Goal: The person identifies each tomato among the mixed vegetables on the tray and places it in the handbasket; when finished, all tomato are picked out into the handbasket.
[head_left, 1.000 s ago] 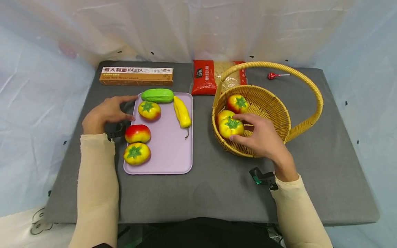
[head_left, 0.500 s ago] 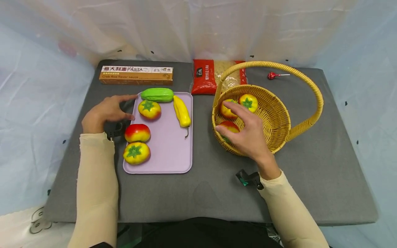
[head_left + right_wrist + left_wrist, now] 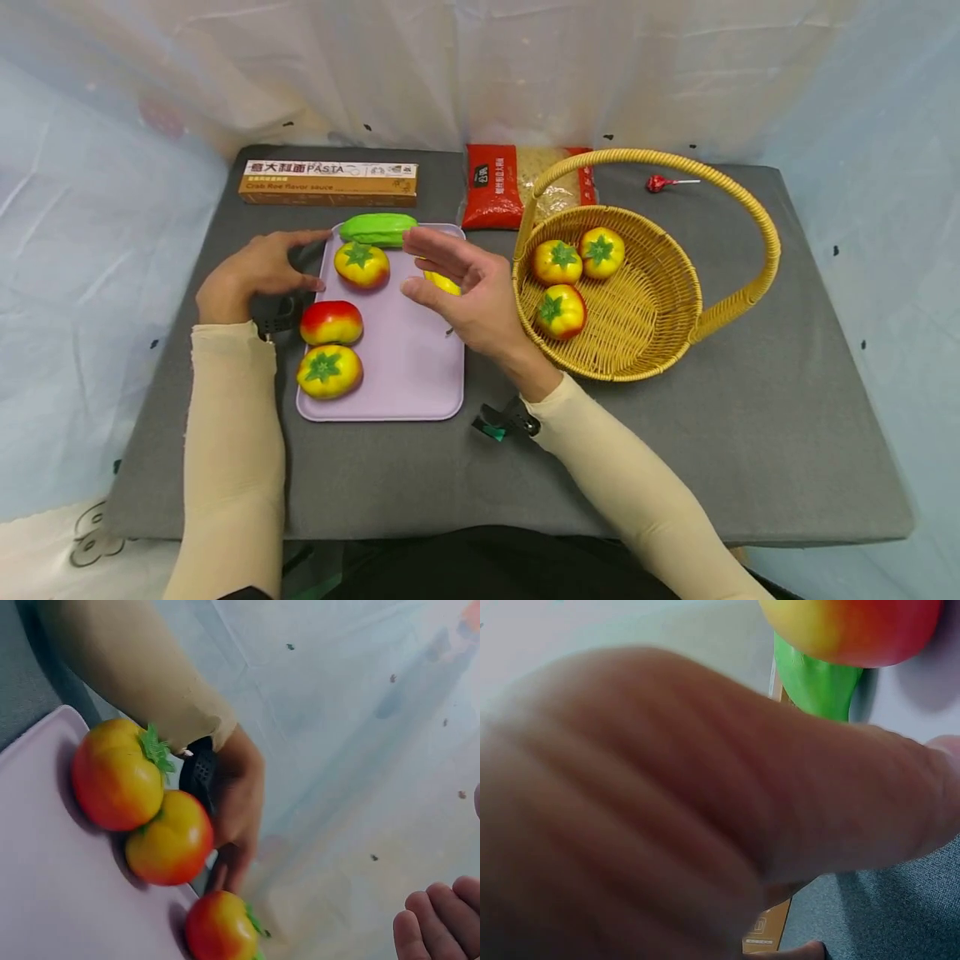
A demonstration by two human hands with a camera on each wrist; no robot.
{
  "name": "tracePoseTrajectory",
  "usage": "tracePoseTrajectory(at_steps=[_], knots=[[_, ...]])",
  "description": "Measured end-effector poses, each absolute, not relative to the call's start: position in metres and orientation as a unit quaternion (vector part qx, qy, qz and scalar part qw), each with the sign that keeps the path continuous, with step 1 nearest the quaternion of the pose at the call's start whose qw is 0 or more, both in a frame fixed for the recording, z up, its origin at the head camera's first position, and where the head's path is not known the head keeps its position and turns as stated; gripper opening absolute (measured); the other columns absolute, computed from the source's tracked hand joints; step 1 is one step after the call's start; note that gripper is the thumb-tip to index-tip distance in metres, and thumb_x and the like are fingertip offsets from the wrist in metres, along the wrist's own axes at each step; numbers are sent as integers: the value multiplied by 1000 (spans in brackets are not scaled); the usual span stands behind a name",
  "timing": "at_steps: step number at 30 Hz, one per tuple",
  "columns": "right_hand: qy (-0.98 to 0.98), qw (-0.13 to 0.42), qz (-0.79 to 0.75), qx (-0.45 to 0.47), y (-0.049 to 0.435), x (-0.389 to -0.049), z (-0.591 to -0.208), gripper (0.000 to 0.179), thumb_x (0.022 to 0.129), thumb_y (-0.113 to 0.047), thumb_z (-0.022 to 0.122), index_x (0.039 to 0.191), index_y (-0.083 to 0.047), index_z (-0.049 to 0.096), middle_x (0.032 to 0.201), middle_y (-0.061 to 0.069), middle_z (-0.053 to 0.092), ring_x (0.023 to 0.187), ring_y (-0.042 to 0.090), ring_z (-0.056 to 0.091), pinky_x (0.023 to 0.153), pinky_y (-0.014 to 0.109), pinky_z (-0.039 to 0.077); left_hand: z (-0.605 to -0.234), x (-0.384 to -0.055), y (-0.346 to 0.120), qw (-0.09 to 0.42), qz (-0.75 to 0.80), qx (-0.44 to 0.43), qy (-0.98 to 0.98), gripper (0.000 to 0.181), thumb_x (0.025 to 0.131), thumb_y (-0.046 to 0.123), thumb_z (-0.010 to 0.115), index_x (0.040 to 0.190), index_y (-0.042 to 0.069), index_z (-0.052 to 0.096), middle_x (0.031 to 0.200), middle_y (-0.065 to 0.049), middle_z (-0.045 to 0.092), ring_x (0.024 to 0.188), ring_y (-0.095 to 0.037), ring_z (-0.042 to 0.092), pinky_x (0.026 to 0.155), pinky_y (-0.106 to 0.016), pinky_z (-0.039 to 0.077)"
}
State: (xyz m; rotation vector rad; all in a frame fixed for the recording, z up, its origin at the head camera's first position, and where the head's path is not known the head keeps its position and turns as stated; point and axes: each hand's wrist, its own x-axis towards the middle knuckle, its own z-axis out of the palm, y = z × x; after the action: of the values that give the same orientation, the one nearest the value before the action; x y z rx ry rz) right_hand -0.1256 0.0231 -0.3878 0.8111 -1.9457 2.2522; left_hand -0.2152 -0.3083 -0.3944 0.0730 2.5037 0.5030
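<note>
My right hand (image 3: 480, 296) holds nothing; its fingers are extended and the thumb apart, above the right side of the lilac tray (image 3: 405, 375). Below it a yellow pepper (image 3: 444, 283) is partly hidden. At the tray's left edge my left hand (image 3: 258, 271) rests with index finger and thumb spread along the rim. Three yellow-and-red tomatoes lie on the tray's left: a far one (image 3: 362, 267), a middle one (image 3: 332, 322) and a near one (image 3: 330, 372). A green ridged vegetable (image 3: 377, 230) lies along the far rim.
A wicker basket (image 3: 637, 333) with a tall handle stands right of the tray, with three similar tomatoes (image 3: 561, 312) inside. Behind are a pasta box (image 3: 328, 185), a red pasta bag (image 3: 495, 187) and a lollipop (image 3: 657, 183). Plastic sheeting surrounds the grey table.
My right hand has let go of a tomato in the basket and swung left over the tray. Three tomatoes now sit apart from the hand in the basket. My left hand stays put.
</note>
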Motion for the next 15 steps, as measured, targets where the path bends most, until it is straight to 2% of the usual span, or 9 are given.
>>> tracePoseTrajectory(at_steps=[2, 4, 9, 15], knots=[[-637, 18, 726, 258, 10, -132, -391, 55, 93, 0, 83, 145, 5, 66, 144, 22, 71, 133, 25, 72, 116, 41, 57, -395, -215, -309, 289, 190, 28, 938, 94, 99, 32, 81, 176, 26, 26, 172, -37, 27, 149, -63, 30, 116, -88, 30], [-651, 8, 716, 252, -1, -139, -397, 56, 92, 1, 84, 145, 4, 66, 144, 20, 72, 132, 19, 72, 116, 37, 57, -395, -215, -310, 288, 192, 29, 938, 94, 99, 32, 82, 175, 26, 27, 172, -37, 28, 149, -63, 31, 116, -88, 30], [-690, -11, 685, 233, -20, -162, -410, 57, 93, -12, 89, 145, -1, 69, 144, 18, 73, 131, 12, 72, 114, 28, 56, -395, -216, -310, 287, 192, 28, 938, 93, 99, 33, 81, 175, 28, 27, 172, -37, 29, 149, -62, 31, 116, -88, 31], [-756, -54, 620, 200, -32, -182, -419, 64, 94, -28, 90, 150, -8, 67, 151, 10, 70, 135, 14, 70, 114, 23, 55, -395, -215, -310, 286, 194, 27, 938, 93, 99, 33, 81, 175, 29, 28, 172, -37, 29, 149, -63, 32, 115, -89, 31]])
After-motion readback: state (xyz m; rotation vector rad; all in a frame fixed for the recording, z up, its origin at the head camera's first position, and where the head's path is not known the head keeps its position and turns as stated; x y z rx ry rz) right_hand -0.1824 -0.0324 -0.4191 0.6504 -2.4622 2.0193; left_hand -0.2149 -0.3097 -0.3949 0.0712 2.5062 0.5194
